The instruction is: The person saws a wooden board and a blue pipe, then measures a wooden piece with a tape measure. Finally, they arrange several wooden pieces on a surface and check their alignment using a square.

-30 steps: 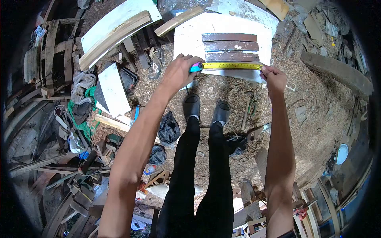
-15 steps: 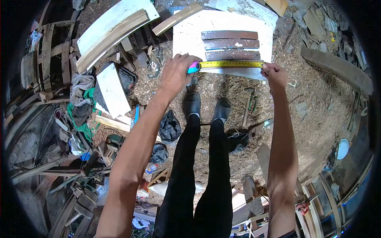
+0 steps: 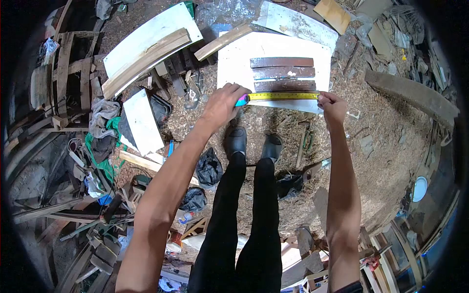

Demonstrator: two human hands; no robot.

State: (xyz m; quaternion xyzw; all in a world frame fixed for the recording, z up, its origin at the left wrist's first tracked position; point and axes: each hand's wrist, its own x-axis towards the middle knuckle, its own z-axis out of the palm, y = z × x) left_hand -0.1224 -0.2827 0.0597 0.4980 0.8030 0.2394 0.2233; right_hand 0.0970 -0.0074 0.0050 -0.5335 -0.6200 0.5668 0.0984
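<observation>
My left hand (image 3: 226,103) is closed round the pink and blue case of a tape measure (image 3: 283,96). Its yellow blade stretches straight across to the right, where my right hand (image 3: 332,106) pinches the end between thumb and fingers. Just beyond the blade, three dark brown wooden strips (image 3: 284,73) lie side by side on a white board (image 3: 234,58). The blade runs roughly parallel to the strips, close to the nearest one, over the board's near edge.
My shoes (image 3: 236,141) stand on ground strewn with shavings. A hammer (image 3: 302,145) lies right of them, near a handsaw (image 3: 312,172). Black plastic bags (image 3: 209,167) lie to the left. A long plank (image 3: 146,61) rests on another white board, and a thick beam (image 3: 415,97) lies far right.
The whole scene sits lower in view as the head tilts. Both hands still hold the tape stretched out, now slightly closer to the nearest strip's line.
</observation>
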